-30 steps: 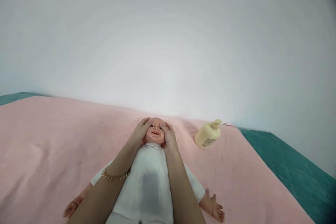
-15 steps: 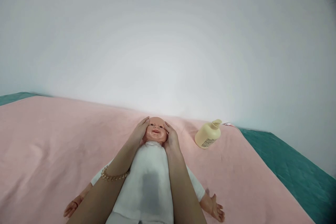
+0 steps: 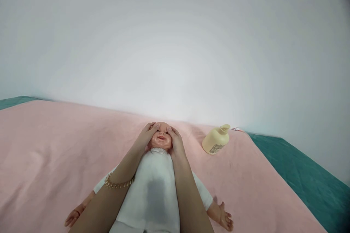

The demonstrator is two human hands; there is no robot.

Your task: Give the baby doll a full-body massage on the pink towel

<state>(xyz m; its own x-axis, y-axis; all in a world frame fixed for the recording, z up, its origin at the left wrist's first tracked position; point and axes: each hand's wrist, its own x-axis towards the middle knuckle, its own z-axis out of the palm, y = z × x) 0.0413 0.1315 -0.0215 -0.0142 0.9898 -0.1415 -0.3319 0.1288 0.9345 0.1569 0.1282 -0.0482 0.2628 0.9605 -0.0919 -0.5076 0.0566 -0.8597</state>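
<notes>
A baby doll point(image 3: 160, 189) in a white top lies on its back in front of me, arms spread to both sides. Its head point(image 3: 161, 139) is cupped between my two hands. My left hand point(image 3: 147, 134), with a beaded bracelet point(image 3: 119, 183) on the forearm, wraps the left side of the head, thumb resting near the eye and brow. On the opposite side my right hand point(image 3: 176, 140) curls round the head with its thumb by the other eye. The fingers behind the head are partly hidden.
A pale yellow pump bottle point(image 3: 216, 140) stands to the right of the doll's head. Beneath everything is a pink cloth point(image 3: 262, 182), with a green surface point(image 3: 303, 174) showing past its edge. A plain pale wall point(image 3: 175, 43) rises behind.
Both thumbs have shifted inward and upward over the doll's brows and eyes. The hands stay around the head, and the bottle stands where it was.
</notes>
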